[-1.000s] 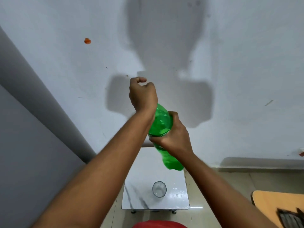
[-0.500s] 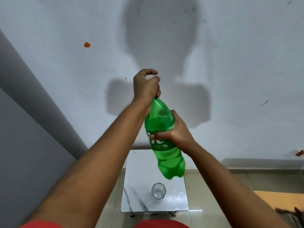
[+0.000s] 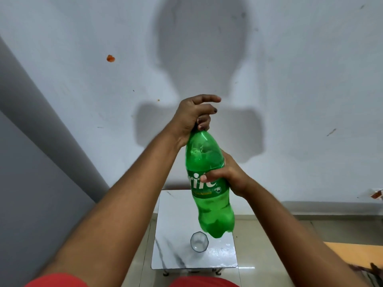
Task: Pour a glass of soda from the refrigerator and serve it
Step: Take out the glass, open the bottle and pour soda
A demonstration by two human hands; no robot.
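A: A pale wall [image 3: 310,79] fills most of your view, and below it a small marble-topped table [image 3: 172,235] stands on the tiled floor. Why keep the bottle [image 3: 209,183] up in the air instead of on the table?

B: Probably for the twist. Your right hand [image 3: 228,175] is wrapped around the label band, thumb across the front, clamped firmly on the body so it can't turn. Your left hand [image 3: 192,117] is closed over the neck at the top, fingers curled where the cap would be; the cap itself is hidden, so you can't tell whether it's loose.

A: And the glass [image 3: 199,241]?

B: It sits upright on the table, seemingly empty, just below the bottle's base in the picture, though the bottle is held well above it. That keeps the pour short once the top is off.

A: Anything to watch?

B: The bottle tilts slightly and looks fairly full. Soda may fizz up, so open it slowly and keep it over the table.
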